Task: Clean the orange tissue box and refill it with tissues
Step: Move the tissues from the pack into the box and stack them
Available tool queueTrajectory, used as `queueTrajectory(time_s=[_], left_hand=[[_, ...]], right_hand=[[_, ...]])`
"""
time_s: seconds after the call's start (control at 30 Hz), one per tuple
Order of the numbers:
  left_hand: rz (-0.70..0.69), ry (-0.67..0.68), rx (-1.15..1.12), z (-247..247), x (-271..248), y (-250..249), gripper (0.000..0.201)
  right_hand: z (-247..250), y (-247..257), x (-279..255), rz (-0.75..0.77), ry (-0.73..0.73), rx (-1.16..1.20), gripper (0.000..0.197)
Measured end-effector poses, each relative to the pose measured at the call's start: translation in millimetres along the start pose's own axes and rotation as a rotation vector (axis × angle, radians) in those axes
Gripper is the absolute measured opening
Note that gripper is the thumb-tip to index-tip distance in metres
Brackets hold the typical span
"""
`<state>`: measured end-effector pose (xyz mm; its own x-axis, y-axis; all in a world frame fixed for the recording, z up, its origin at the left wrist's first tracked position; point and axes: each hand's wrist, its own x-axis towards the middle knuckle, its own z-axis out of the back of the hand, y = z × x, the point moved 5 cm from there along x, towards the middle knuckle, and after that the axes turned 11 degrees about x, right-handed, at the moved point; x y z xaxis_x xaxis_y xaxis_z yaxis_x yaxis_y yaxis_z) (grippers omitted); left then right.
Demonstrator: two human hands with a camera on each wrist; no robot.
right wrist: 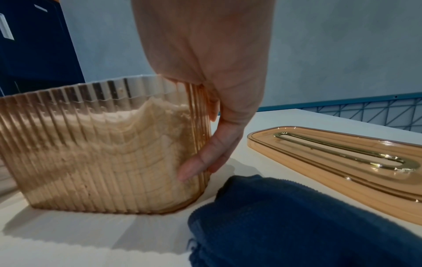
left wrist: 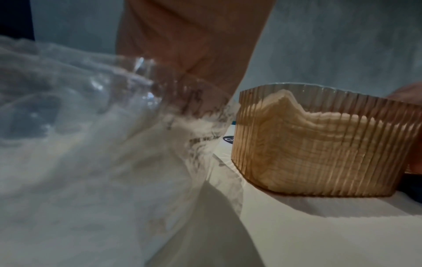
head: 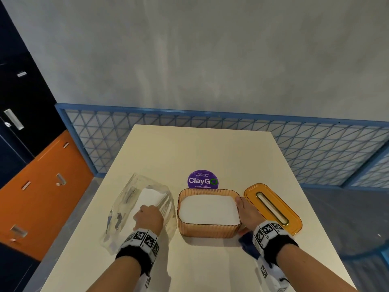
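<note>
The orange ribbed tissue box (head: 207,229) stands open at the middle of the table, filled with a stack of white tissues (head: 208,209). My right hand (head: 248,211) holds the box's right end; its fingers (right wrist: 205,157) lie down the outer wall of the box (right wrist: 102,153), and the thumb sits at the rim. The orange lid (head: 273,209) with its gold-edged slot lies flat to the right. My left hand (head: 148,217) grips a clear plastic bag (head: 126,207) that lies left of the box with white tissues inside. In the left wrist view the bag (left wrist: 91,144) sits next to the box (left wrist: 319,162).
A dark blue cloth (head: 246,244) lies on the cream table (head: 189,148) under my right wrist, also seen as the cloth (right wrist: 297,225). A purple round sticker (head: 202,179) is behind the box. A blue mesh railing (head: 315,144) runs beyond the table; blue and orange lockers (head: 42,175) stand left.
</note>
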<state>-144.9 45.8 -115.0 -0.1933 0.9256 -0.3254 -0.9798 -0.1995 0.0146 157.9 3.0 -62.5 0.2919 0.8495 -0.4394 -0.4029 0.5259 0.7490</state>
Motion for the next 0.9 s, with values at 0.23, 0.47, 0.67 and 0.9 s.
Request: queueTrajectory(time_s=[0.23,0.47,0.67,0.9], left_hand=[[0.063,0.034,0.028,-1.2,-0.9,-7.6,0.054],[0.064,-0.006,0.03,-0.3,-0.4,-6.7,0.032],[0.033,0.005,0.083,4.6,-4.8,-4.7,0.032],[0.031,-0.052,0.078,36.0,-13.3,6.7,0.029]], right_hand=[[0.6,2.0,-2.5,-0.009,0.01,0.013,0.049],[1.2,2.6,-2.0,0.009,0.007,-0.042,0.047],[1.9,3.8,-1.7,0.03,-0.001,-0.06,0.046],[0.5,1.1,3.5,0.039,0.031,-0.082,0.047]])
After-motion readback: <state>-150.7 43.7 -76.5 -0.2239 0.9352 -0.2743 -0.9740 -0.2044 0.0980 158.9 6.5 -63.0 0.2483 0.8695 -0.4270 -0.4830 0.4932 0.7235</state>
